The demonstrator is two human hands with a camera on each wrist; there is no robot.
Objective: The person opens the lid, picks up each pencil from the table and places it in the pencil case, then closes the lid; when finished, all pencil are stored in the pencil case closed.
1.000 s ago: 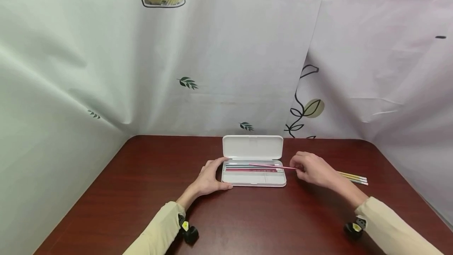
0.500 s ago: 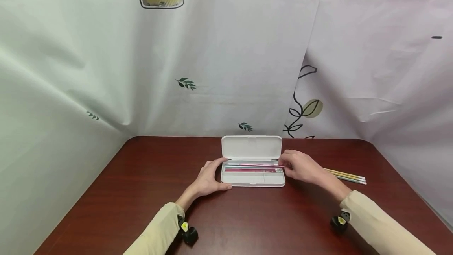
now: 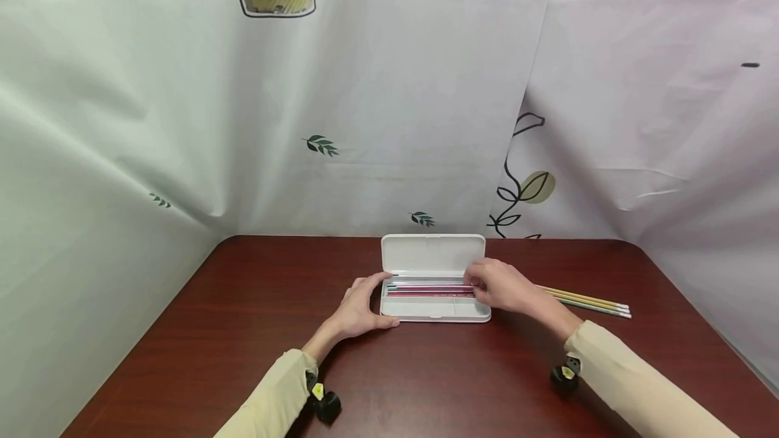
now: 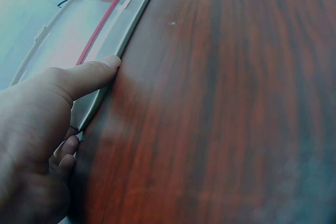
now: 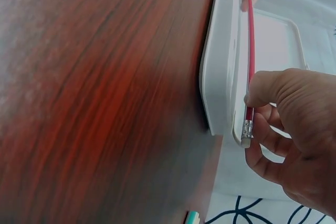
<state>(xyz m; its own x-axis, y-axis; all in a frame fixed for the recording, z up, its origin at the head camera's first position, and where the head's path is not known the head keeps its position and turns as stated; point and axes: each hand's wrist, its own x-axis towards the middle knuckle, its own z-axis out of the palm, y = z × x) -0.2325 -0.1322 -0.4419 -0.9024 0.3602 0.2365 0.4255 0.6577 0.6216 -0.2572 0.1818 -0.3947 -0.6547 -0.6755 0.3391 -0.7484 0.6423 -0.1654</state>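
A white pencil case (image 3: 416,307) lies on the table with its lid (image 3: 433,253) raised at the back. My left hand (image 3: 359,306) holds its left end, thumb at the front edge and fingers toward the back corner. Several pencils (image 3: 420,294) lie lengthwise in the rear compartment. Over the case's right end, my right hand (image 3: 500,286) pinches a red pencil (image 5: 251,45) close to its white eraser. In the right wrist view the pencil runs along the case toward the left hand's fingers.
Several yellow and green pencils (image 3: 593,299) lie on the table to the right, partly behind the right forearm. The dark wooden table (image 3: 438,370) ends at a pale patterned cloth (image 3: 365,86) behind and at the sides.
My right hand has moved left with the red pencil, from beside the case to over its right end, and the pencil now lies lower along the compartment. My left hand has stayed in place.
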